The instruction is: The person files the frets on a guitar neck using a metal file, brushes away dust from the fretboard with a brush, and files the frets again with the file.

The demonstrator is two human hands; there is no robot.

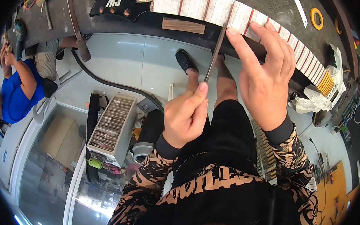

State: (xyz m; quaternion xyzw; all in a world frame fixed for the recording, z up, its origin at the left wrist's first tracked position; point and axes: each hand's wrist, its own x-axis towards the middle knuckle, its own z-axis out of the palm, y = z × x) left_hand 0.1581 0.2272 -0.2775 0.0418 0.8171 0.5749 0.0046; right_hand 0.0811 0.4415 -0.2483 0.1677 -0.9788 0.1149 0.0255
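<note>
Left hand (184,117) with file (215,57), block (183,25) nearby

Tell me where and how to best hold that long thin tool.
Likely best: pinch the long thin tool at its near end, coming from the wearer's side, since it slants away from the body with its far end at the guitar neck. The left hand pinches there; the right hand is by the far end.

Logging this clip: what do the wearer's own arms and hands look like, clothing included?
Both the left hand and right hand are bare, with no gloves or rings visible. The left sleeve and right sleeve are long, printed in a swirling black-and-tan pattern, and end in plain dark cuffs at the wrists.
</note>
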